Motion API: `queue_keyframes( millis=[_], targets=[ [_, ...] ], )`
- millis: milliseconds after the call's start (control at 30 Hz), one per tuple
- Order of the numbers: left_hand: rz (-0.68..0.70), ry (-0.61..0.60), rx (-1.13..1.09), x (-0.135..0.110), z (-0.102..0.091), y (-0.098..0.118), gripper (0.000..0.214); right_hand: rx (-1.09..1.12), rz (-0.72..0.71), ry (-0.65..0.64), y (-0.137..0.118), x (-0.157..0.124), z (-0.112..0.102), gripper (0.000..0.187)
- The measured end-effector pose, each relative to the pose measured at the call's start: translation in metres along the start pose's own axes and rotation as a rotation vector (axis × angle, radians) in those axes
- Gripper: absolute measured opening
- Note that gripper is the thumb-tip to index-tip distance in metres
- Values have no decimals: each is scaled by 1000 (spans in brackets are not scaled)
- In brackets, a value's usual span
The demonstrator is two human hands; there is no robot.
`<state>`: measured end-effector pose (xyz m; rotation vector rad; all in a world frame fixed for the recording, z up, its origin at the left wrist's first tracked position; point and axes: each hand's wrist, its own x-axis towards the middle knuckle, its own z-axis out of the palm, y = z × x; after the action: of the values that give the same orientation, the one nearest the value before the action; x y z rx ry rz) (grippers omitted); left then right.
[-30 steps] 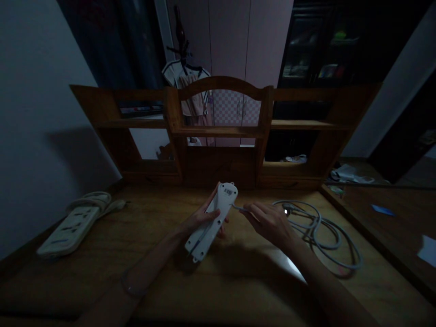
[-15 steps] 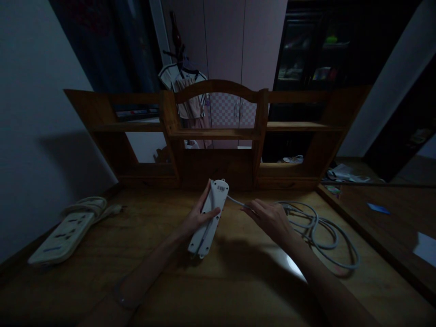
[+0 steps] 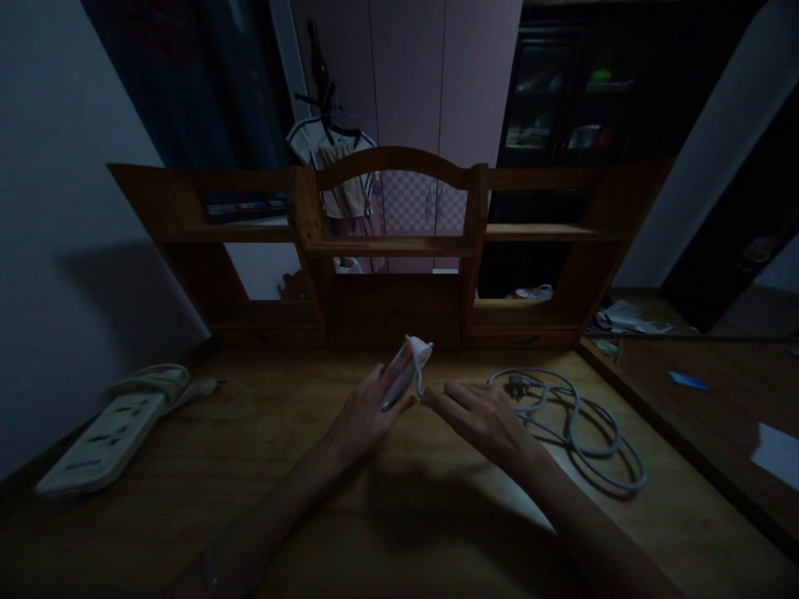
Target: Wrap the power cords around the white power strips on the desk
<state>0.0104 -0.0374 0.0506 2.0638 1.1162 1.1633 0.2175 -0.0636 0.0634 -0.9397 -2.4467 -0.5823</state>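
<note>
Hands meet near the middle of the worktop, in dim light. Far to the left a second power strip lies flat, with its bundled cable behind it, well apart from both hands. Left hand is closed around the white power strip, which is turned on its edge. Its long axis runs away from the person, toward the wooden shelf unit, with the far end a little raised. Right hand is just beside this strip, fingers stretched to the place where the grey cord leaves it. Whether they pinch the cord I cannot tell. To the right the cord lies in loose loops on the worktop, and the plug rests among them, nearer to the right hand.
</note>
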Motion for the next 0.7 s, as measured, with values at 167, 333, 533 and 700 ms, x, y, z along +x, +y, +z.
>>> queue_keyframes(
  millis=[167, 333, 533, 700],
  targets=[
    [193, -257, 194, -7, 8, 0, 63, 156, 49, 81, 14, -3, -9, 19],
    [275, -380, 272, -8, 10, 6, 66, 213, 104, 3, 24, -4, -20, 27],
    [345, -440, 224, -12, 13, 6, 76, 274, 157, -14, 27, -3, -31, 39],
    [432, -510, 262, -22, 17, -1, 73, 577, 318, -65, 41, -10, -32, 42]
  ],
)
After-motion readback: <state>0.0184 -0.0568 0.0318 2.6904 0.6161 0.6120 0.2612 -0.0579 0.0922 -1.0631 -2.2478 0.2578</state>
